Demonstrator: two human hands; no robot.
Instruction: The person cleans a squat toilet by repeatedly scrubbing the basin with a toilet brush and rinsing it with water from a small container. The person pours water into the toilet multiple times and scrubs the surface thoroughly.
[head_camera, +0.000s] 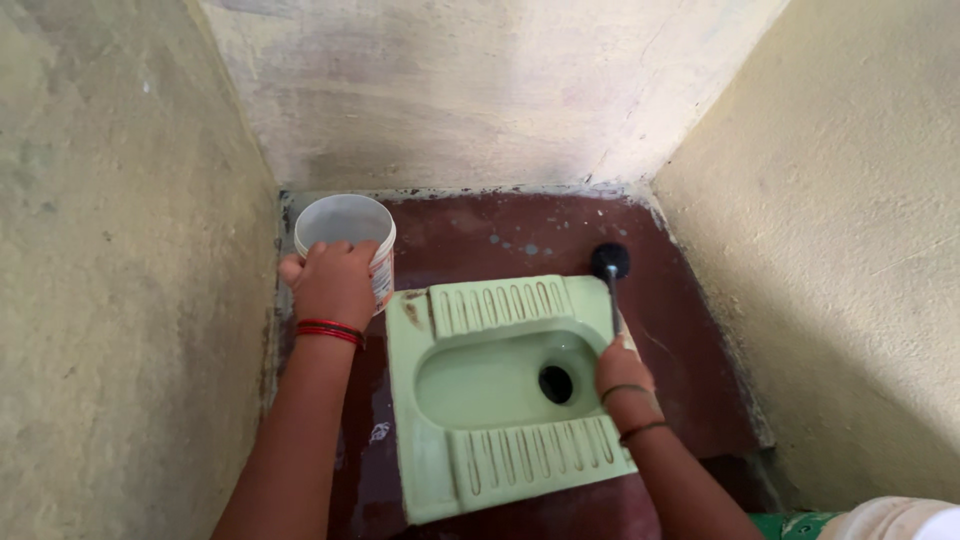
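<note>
Left hand (335, 280) of mine is curled over the rim of a white plastic bucket (346, 228), held above the dark red floor (520, 235) beside the left wall. Between my hands sits the pale green squat toilet pan (500, 390). Right hand (622, 375) grips a black-headed toilet brush (611, 262), its head resting beyond the pan's far edge. I judge scrubbing is under way; the brush head must come into the bowl.

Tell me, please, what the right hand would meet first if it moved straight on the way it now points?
Probably the dark red floor past the green squat pan; the right hand points along its black brush toward the back wall. Depth is unclear.
</note>
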